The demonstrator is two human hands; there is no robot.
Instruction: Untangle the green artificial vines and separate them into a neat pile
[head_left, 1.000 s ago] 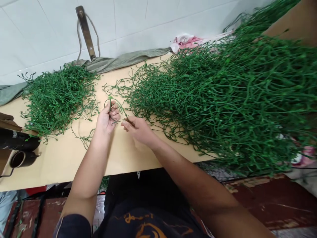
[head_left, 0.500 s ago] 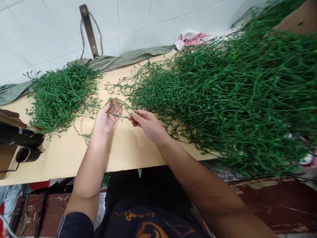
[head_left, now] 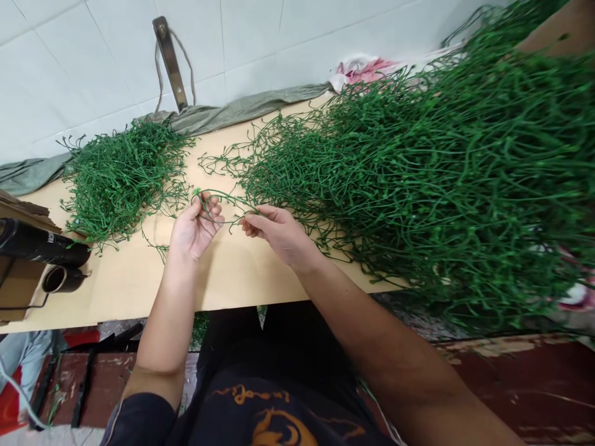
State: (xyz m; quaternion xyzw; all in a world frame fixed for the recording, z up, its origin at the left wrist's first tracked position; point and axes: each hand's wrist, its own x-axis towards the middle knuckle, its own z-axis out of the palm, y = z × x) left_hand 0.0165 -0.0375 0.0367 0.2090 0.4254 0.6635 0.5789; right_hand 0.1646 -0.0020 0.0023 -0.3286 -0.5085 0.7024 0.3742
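Note:
My left hand (head_left: 193, 232) is pinched at thumb and forefinger on the end of a thin green branched stem (head_left: 223, 194), which looks like an artificial plant stem. The other fingers of that hand are curled and partly spread, palm up. My right hand (head_left: 282, 234) is closed on the opposite end of the stems, at the tip of the large pile of green stems (head_left: 409, 167). Between the hands the stems make a loose loop above the table (head_left: 237, 285). Left of my left hand lies a smaller pile of similar stems (head_left: 125, 179).
At the left edge lie a black cylinder (head_left: 37, 244) and a dark cup (head_left: 60, 280) beside a cardboard box (head_left: 18, 291). A grey-green cloth (head_left: 246, 104) runs along the wall, under a metal bracket (head_left: 170, 62). Behind the large pile is a red-and-white cloth (head_left: 362, 69).
My left hand has shifted slightly left and down, its fingers more curled. The right hand stays nearly in place. The view has moved a little.

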